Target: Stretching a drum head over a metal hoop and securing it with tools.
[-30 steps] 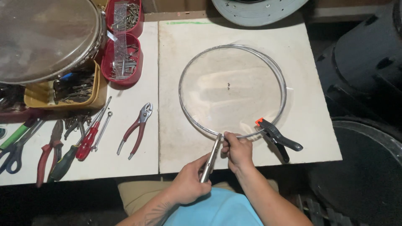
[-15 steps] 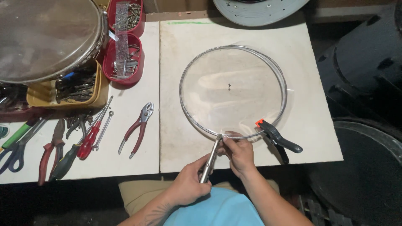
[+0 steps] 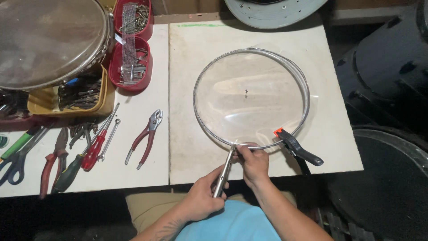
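Surface: white bench (image 3: 133,156) of two boards side by side, dark surroundings, a dark drum to the right.
Work piece: round clear drumhead (image 3: 251,97) with a thin metal hoop, lying flat on the right board, its near edge towards the person.
Left hand: left hand (image 3: 203,196) wrapped around the handles of metal pliers (image 3: 224,172); fingers closed on the handles, the tool's nose meeting the hoop at its near edge.
Right hand: right hand (image 3: 254,163) just beside the pliers' nose, fingers pinched together on the hoop's near rim.
Clamp: black spring clamp (image 3: 296,147) with orange tips, gripping the hoop to the right of the right hand.
Left board: red-handled pliers (image 3: 145,138) lying loose; further left a red-handled screwdriver (image 3: 96,145), cutters and spanners in a row.
Containers: two red trays (image 3: 131,44) of small metal parts and a yellow tray (image 3: 67,96) of tools, far left.
Far left: large drum (image 3: 47,40) with a worn head, overlapping the yellow tray.
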